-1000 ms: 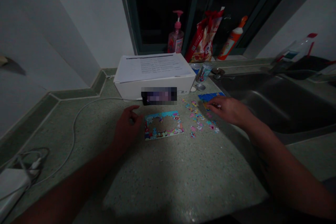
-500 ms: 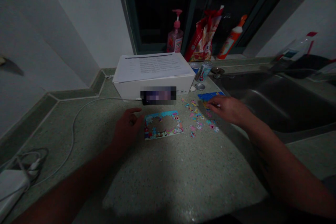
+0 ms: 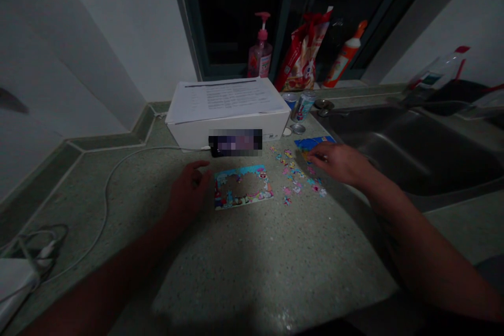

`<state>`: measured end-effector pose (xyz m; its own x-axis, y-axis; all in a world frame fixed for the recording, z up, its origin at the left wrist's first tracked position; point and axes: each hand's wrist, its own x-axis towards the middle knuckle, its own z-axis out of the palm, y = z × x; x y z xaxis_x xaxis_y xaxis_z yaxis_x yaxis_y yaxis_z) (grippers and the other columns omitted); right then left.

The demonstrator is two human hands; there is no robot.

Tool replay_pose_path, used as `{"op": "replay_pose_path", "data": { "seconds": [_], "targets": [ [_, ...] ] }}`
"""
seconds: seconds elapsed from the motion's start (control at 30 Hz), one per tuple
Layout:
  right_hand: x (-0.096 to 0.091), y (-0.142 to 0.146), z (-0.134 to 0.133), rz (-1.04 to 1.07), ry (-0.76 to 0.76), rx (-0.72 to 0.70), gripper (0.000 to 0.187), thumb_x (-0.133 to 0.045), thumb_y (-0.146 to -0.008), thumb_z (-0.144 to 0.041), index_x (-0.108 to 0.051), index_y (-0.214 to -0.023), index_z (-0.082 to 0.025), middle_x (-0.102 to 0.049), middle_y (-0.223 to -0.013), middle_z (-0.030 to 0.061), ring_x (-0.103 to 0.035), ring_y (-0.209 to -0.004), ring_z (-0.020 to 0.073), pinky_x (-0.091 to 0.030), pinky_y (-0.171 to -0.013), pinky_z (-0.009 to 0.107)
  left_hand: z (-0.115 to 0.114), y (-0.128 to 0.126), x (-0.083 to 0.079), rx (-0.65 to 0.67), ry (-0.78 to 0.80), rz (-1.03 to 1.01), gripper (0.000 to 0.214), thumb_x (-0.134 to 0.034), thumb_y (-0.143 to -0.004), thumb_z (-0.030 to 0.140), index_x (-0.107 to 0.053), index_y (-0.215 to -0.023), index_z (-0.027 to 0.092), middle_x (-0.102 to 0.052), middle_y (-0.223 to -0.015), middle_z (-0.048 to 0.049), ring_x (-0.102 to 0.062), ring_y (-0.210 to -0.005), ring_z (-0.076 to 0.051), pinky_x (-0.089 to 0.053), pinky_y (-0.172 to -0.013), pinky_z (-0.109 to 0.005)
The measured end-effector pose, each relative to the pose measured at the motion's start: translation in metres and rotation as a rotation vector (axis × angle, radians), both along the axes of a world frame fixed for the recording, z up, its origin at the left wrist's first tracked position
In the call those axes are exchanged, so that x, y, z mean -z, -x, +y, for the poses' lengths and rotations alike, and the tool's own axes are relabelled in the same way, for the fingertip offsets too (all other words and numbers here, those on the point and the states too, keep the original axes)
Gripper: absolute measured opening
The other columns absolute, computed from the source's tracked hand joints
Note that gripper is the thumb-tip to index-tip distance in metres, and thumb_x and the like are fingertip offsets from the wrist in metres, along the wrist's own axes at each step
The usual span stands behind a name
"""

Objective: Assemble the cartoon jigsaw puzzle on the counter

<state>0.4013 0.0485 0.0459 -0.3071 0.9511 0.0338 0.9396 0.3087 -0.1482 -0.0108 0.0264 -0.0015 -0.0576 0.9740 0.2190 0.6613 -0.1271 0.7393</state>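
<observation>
Nearby, white box [image 3: 192,135], puzzle frame [image 3: 243,200], loose pieces [image 3: 293,174], left hand [image 3: 188,191] fingers released, right hand [image 3: 338,164] fingers unclear

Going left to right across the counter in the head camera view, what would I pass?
White power adapter, left hand, jigsaw puzzle frame, loose puzzle pieces, right hand, stainless steel sink.

Partly assembled jigsaw puzzle [image 3: 242,200]: colourful border around a hollow centre, lying flat just beside the left hand [image 3: 189,189]. Small loose pieces [image 3: 293,173] scattered nearer the right hand [image 3: 338,164]; blue printed card [image 3: 315,143] beneath its fingertips [image 3: 311,157].
</observation>
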Motion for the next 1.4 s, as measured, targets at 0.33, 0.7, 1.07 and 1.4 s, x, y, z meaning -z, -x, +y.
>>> {"op": "replay_pose_path", "data": {
  "seconds": [0.33, 0.7, 1.07, 1.4],
  "targets": [
    [-0.002, 0.0019, -0.0007, -0.058, 0.081, 0.003, 0.042, -0.044, -0.101, -0.041, -0.08, -0.101, -0.02, -0.079, -0.105, 0.0164, -0.073, -0.09, 0.0301, -0.054, -0.079, 0.044, 0.0008, 0.0004, 0.0044, 0.007, -0.114, -0.039, 0.034, -0.06, -0.092, 0.036, -0.066, -0.121, 0.02, -0.066, -0.08, 0.0004, -0.066, -0.078, -0.02, -0.053, -0.079, -0.036],
    [-0.0011, -0.0022, -0.0001, -0.04, 0.076, -0.019, 0.04, -0.045, -0.102, -0.04, -0.079, -0.104, -0.02, -0.079, -0.103, 0.0156, -0.073, -0.088, 0.029, -0.055, -0.08, 0.044, 0.0001, 0.0015, 0.0035, 0.03, -0.124, -0.033, 0.034, -0.057, -0.092, 0.033, -0.063, -0.123, 0.021, -0.066, -0.089, -0.0012, -0.066, -0.085, -0.021, -0.055, -0.088, -0.039],
    [-0.0064, -0.0023, -0.0022, -0.041, 0.039, 0.038, 0.041, -0.045, -0.101, -0.044, -0.079, -0.103, -0.022, -0.08, -0.103, 0.0147, -0.073, -0.084, 0.0289, -0.056, -0.077, 0.044, 0.0002, 0.0012, 0.0001, 0.046, -0.09, -0.043, 0.039, -0.055, -0.082, 0.024, -0.064, -0.12, 0.022, -0.065, -0.084, -0.0003, -0.065, -0.081, -0.021, -0.054, -0.082, -0.036],
    [-0.0045, -0.0076, 0.0, -0.049, 0.061, 0.001, 0.041, -0.044, -0.102, -0.042, -0.08, -0.101, -0.023, -0.08, -0.098, 0.0132, -0.073, -0.084, 0.0284, -0.055, -0.078, 0.043, 0.0008, 0.0011, 0.0006, 0.039, -0.068, -0.049, 0.04, -0.053, -0.083, 0.027, -0.065, -0.121, 0.02, -0.061, -0.079, 0.0014, -0.062, -0.075, -0.019, -0.052, -0.078, -0.035]
  ]
}}
